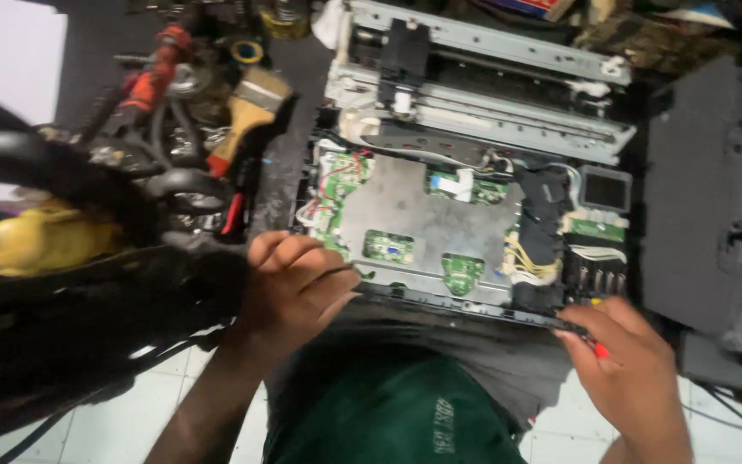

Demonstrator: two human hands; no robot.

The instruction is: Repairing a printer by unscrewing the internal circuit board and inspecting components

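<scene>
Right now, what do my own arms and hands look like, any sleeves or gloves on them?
Both are bare: no gloves, sleeves, rings or watch show on the left hand or the right hand. The forearms are uncovered up to the frame edge. Below them shows a dark green garment.

Your opened printer chassis lies flat before you, its cover off: a grey metal plate carries green circuit boards and bundled wires, with metal rails across the far side and a black front edge nearest you.

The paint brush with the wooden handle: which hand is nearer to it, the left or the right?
Left. The left hand grips the printer's near-left corner, just below the paint brush. The right hand, holding a small red tool, is at the far right corner.
</scene>
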